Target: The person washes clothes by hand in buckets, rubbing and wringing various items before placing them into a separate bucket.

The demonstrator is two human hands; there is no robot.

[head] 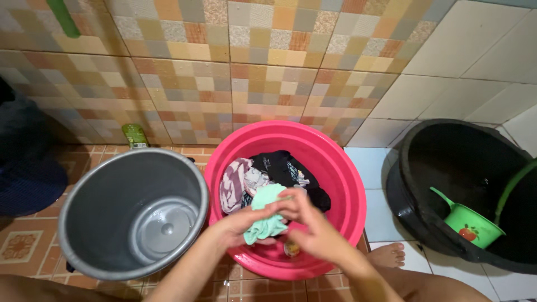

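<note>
1. Head view looks down on a pink basin (335, 168) of laundry. The left hand (240, 223) and right hand (313, 226) are both closed on a mint cloth (265, 215), bunched between them over the near side of the basin. Fingers are curled tight around the fabric, with no gap showing.

2. Under the cloth lie a black garment (291, 170) and a striped pink cloth (232, 182), heaped toward the far side of the basin.

3. Risk: the cloth hangs close to the near rim, so a loose grip could let it slide over onto the floor (22, 246).

4. Risk: hard rubbing near the rim could tip or shove the basin, since the load sits off-centre. It looks to touch the grey bucket (131, 215) on its left, though the contact is hard to confirm from above.

5. Risk: the floor seems wet by the basin, and a bare foot (386, 254) rests just beside it. A slip is possible.

6. A small round thing (291, 249) lies at the basin bottom below the hands, too blurred to identify.

7. Surface: patterned terracotta floor tiles on the left, white tiles (369, 168) on the right.

8. Room: a tiled wall (251, 67) in mixed orange, tan and grey squares. A black tub (425, 168) stands to the right, holding a green dipper (472, 226). A green bottle (134, 135) stands by the wall.
</note>
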